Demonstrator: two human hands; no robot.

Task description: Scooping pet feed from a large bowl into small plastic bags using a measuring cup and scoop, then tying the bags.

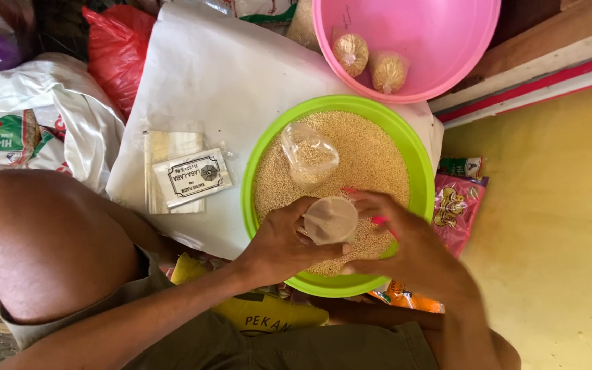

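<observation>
Gripping a small clear bag [331, 220] between left hand [281, 245] and right hand [405, 248] — grain could spill beyond the green basin [419, 171] if it tips.

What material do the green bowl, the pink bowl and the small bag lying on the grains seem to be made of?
Green bowl: probably plastic, with a smooth, uniformly bright rim that has a slight sheen.
Pink bowl: likely plastic too, with an even colour and a soft gloss inside.
Small bag: thin clear plastic film; it is crinkled, reflective, and the grains show through it.
</observation>
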